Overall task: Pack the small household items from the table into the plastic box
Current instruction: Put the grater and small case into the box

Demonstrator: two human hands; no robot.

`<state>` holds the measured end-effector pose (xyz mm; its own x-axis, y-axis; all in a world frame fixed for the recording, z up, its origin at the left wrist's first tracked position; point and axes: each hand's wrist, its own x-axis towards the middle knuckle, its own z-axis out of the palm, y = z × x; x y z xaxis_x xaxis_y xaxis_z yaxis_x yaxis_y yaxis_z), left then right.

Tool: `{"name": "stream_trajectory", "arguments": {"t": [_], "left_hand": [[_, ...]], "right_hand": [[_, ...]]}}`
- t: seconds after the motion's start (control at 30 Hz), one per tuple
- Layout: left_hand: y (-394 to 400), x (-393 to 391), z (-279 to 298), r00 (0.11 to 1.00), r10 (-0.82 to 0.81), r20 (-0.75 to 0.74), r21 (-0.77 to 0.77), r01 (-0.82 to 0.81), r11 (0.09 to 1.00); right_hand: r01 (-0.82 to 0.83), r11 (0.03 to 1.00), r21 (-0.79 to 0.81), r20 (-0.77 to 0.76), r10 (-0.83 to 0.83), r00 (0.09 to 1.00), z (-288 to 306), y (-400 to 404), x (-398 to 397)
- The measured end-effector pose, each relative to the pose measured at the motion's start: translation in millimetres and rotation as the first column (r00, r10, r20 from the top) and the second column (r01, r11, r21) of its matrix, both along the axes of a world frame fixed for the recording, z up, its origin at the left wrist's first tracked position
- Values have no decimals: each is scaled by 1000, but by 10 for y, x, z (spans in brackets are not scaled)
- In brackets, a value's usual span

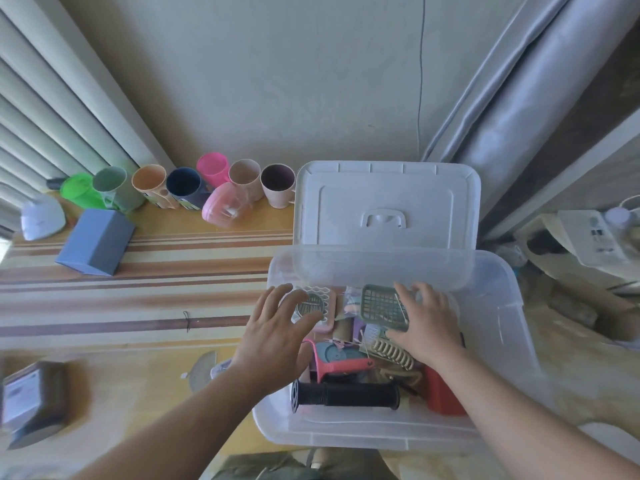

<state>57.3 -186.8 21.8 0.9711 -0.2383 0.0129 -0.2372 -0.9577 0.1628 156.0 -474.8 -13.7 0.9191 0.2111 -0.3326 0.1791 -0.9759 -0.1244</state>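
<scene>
Brown pack [33, 396] is left on the table [138, 327] at 8 o'clock, blurred. Grey box [95, 242] lies at 10, cups [214, 183] are lined along the wall at 11 — none packed yet. Left hand [273, 337] is held over the bin's [498, 306] left edge, fingers spread wide, nothing gripped; probably pressing contents flat. Round strainer [313, 303] sits just under the fingertips. Right hand [429, 323] is laid on the green grid tray [382, 306], fingers splayed on it, likely seating it. Black roller [346, 394] lies at the bin's 6 o'clock side. Lid [388, 202] is propped open at 12.
</scene>
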Motion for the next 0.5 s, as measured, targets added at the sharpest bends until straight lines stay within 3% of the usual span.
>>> {"name": "stream_trajectory", "arguments": {"t": [0.3,0.4,0.5], "left_hand": [[265,-80,22,992,128,-6,-335,-122,934],[687,-74,-97,942,333,-39,-447,-315,837],[1287,-174,-369,846,510,-158,-337,-532,777]], "right_hand": [[-7,975,222,61,-7,998,275,498,-231],[-87,924,371,158,29,987,508,906,-342],[-227,847,481,225,131,965,778,1486,-541]]}}
